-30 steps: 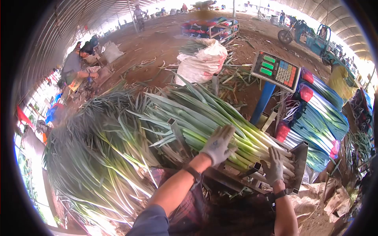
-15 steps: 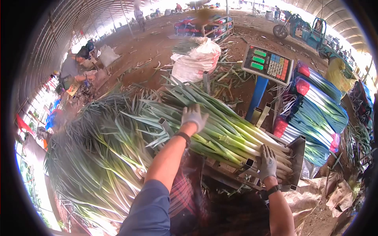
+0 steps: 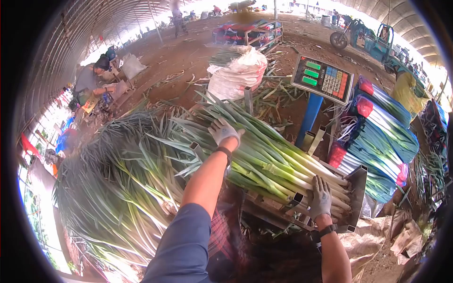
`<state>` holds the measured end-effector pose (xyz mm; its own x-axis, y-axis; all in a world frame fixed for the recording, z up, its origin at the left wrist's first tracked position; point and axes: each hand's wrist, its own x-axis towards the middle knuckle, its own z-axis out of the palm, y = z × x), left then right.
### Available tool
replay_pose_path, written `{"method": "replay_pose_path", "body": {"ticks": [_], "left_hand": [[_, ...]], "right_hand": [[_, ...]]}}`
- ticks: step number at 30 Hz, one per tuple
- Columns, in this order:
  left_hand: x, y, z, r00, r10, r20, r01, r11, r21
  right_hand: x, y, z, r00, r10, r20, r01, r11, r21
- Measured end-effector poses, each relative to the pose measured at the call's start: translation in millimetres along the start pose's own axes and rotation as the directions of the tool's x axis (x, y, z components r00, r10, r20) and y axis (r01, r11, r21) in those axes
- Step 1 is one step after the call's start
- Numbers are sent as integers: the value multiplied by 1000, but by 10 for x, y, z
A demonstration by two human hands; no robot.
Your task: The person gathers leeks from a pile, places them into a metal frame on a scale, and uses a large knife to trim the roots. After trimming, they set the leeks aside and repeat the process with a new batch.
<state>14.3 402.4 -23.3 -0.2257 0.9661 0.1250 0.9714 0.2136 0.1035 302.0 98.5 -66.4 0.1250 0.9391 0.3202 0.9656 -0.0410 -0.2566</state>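
Note:
A thick bundle of leeks (image 3: 278,162) lies across a metal cradle (image 3: 359,191), green leaves to the upper left and white stems to the lower right. My left hand (image 3: 223,133), in a pale glove, rests flat on the leaves with its fingers spread. Over the white stems lies my right hand (image 3: 321,198), gloved too, its fingers stretched out and touching the stalks near the cradle's end plate. To the left spreads a large heap of loose leeks (image 3: 127,184). Behind the cradle a digital scale display (image 3: 322,78) stands on a blue post (image 3: 310,118).
Packed leek bundles (image 3: 377,137) in blue and red wrapping are stacked at right. Beyond the cradle stands a white sack (image 3: 240,73) holding greens. A seated person (image 3: 92,82) works at far left. A three-wheeled vehicle (image 3: 365,40) is parked at back right.
My left hand has slid slightly up and left along the leaves. My right hand stays on the white stems. The camera view has shifted a little.

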Motion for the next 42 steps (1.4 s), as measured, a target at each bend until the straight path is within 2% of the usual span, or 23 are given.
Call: {"method": "replay_pose_path", "body": {"ticks": [1,4,5,8,9,10,11,12,14,17,19,20,23,26,29,32,34,35,36,38,40,41,42], "left_hand": [[72,-27,21,998,-44,-44,46,998,46],[356,-121,-23,986,-164,0,163,982,99],[456,-132,48,961,-237,-141,244,969,33],[666,-117,-85,973,-213,-84,214,977,1],[655,-80,-172,984,-170,-59,163,982,-96],[530,-42,-357,995,-22,97,37,987,-156],[318,-1,-623,962,137,234,-82,969,-232],[132,26,-755,887,298,353,-186,930,-318],[-245,-21,-506,735,564,376,-448,821,-355],[-516,-283,-188,758,631,164,-635,772,-36],[-375,-369,-208,951,287,112,-290,957,13],[-317,-397,-247,992,97,79,-99,995,24],[-344,-468,-471,1000,30,-6,-31,997,-78],[-618,-465,-533,967,241,-86,-253,951,-177],[-933,-541,-678,879,454,146,-388,859,-334],[-1395,-631,-704,811,545,-214,-584,727,-361],[-1732,-671,-689,753,602,-266,-629,539,-559],[-1982,-650,-866,794,587,-162,-502,481,-719],[-2087,-664,-773,766,622,-164,-531,467,-707],[-2329,-655,-1052,666,742,72,-500,516,-695],[-2526,-654,-1276,520,807,281,-494,552,-672],[-2637,-654,-1368,471,808,354,-510,576,-639],[-2728,-687,-1417,445,821,357,-551,565,-614]], "right_hand": [[-16,34,46,1000,1,-2,-1,1000,-1],[-5,164,173,1000,1,-23,-1,1000,-17],[-5,158,176,1000,4,-28,-5,1000,-25],[-23,50,93,1000,13,-21,-13,1000,-2],[-17,77,116,1000,6,-27,-6,1000,-9],[-16,112,139,999,-2,-36,1,1000,-17],[-15,141,180,1000,6,-29,-7,1000,-15],[-13,149,171,1000,7,-22,-7,1000,-14],[-3,124,133,1000,7,-4,-7,1000,-12],[-4,46,52,1000,11,-2,-11,1000,4],[-11,42,58,1000,6,-9,-6,1000,-6],[-25,62,62,1000,5,-16,-5,1000,-14],[-48,70,29,1000,-10,-5,10,1000,-11],[-34,17,-57,1000,2,18,-2,1000,-7],[-43,35,-42,999,19,33,-18,999,-31],[-34,33,-95,998,35,57,-34,999,-11],[-41,-24,-222,998,37,55,-36,999,-5],[-37,-59,-292,998,38,51,-38,999,-2],[-36,-99,-351,999,33,33,-33,999,4],[-60,-157,-459,1000,21,3,-21,1000,13],[-112,-128,-437,1000,3,-16,-3,1000,10],[-137,-116,-426,1000,-5,-24,5,1000,10],[-154,-98,-429,999,4,-42,-3,1000,19]]}}
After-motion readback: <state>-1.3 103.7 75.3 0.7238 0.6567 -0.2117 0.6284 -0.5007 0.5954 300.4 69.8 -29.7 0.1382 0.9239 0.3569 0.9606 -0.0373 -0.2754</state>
